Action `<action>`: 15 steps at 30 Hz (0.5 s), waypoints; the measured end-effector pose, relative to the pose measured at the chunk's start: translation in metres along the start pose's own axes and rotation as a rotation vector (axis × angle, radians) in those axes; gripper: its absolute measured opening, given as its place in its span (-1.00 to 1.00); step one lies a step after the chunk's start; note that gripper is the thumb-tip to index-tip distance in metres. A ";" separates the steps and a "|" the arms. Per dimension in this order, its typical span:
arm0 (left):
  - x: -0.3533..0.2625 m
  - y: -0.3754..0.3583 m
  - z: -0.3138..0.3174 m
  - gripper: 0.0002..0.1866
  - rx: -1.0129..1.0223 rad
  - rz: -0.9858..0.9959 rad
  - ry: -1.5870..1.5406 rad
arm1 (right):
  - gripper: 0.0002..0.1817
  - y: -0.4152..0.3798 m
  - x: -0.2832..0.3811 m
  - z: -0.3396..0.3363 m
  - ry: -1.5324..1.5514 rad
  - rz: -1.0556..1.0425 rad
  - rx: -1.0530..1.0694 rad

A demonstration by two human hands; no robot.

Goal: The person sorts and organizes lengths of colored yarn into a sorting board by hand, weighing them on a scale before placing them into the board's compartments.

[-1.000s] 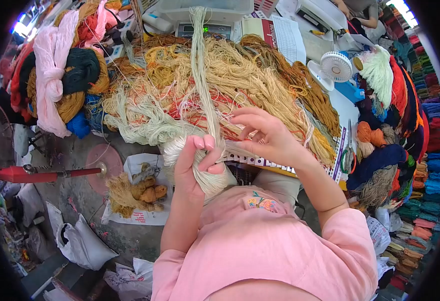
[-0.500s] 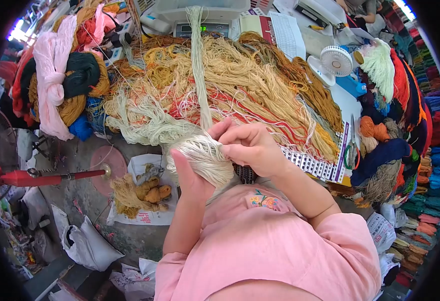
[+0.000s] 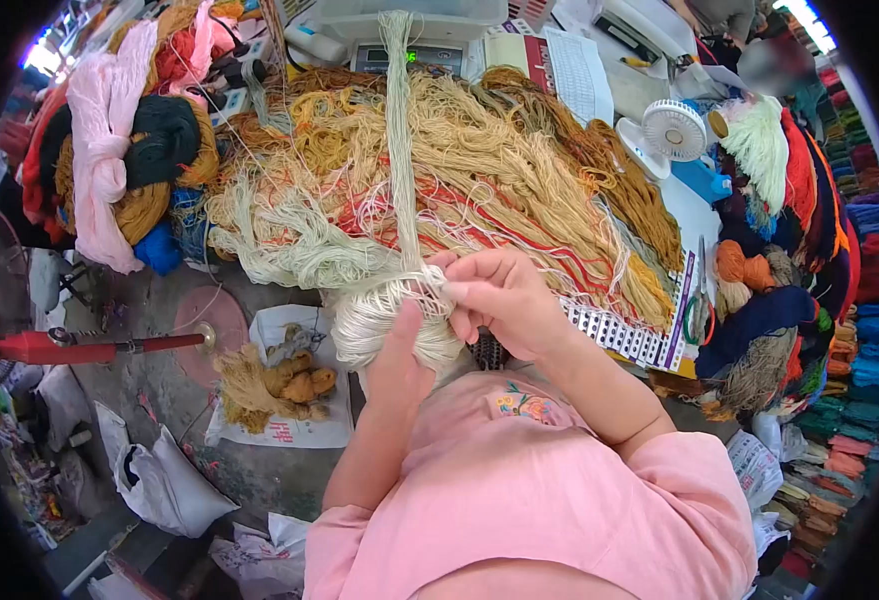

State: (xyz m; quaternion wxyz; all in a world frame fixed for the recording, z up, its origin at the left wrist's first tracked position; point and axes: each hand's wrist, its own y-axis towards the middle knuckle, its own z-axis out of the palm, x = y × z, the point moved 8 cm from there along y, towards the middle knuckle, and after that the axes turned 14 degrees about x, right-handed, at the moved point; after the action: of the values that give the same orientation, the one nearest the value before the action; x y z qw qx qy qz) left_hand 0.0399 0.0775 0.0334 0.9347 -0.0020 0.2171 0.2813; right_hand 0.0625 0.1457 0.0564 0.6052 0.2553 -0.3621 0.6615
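A shiny cream skein of yarn is bunched up in front of my chest. My left hand grips it from below, the thumb pressed up across its front and the other fingers hidden behind it. At the skein's upper right edge, my right hand pinches some of its cream strands between thumb and forefinger. A long pale hank runs from the scale down over the table to just above the skein, overlapping its top in this view. Pale green yarn lies close behind the skein.
Tan and gold yarn covers the table, mixed with red strands. Behind it stand a digital scale and a white fan. Scissors lie at the right edge. A pink hank hangs at left; yarn bundles rest on the floor.
The skein has turned and my left thumb has swung right across its front. My right hand stays at the skein's upper right edge, its lower fingers showing more.
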 end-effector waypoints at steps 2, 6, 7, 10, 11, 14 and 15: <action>-0.003 0.001 0.000 -0.62 -0.029 0.004 0.185 | -0.91 0.001 -0.002 0.001 -0.150 0.024 0.020; -0.009 0.004 0.004 -0.67 -0.093 0.027 0.277 | -0.92 -0.001 -0.002 0.000 -0.163 -0.033 -0.020; -0.008 0.004 0.002 -0.68 -0.111 0.033 0.181 | -0.93 0.000 -0.001 -0.001 -0.066 -0.075 -0.035; -0.008 0.005 -0.002 -0.73 -0.128 0.006 0.120 | -0.92 0.000 -0.004 -0.004 0.144 -0.072 -0.038; -0.008 0.004 -0.005 -0.73 -0.128 0.010 0.118 | -0.92 0.000 -0.004 -0.006 0.140 -0.070 -0.037; -0.016 0.001 -0.015 -0.77 -0.096 -0.008 0.244 | -0.91 0.004 -0.014 0.002 0.426 0.054 0.072; -0.016 0.002 -0.014 -0.78 -0.048 -0.036 0.147 | -0.91 0.005 -0.013 0.000 0.420 0.060 0.075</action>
State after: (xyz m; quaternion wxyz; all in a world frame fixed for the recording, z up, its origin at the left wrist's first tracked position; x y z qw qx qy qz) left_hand 0.0214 0.0690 0.0274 0.9208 -0.0489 0.2783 0.2689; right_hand 0.0595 0.1376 0.0458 0.6375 0.1234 -0.2108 0.7307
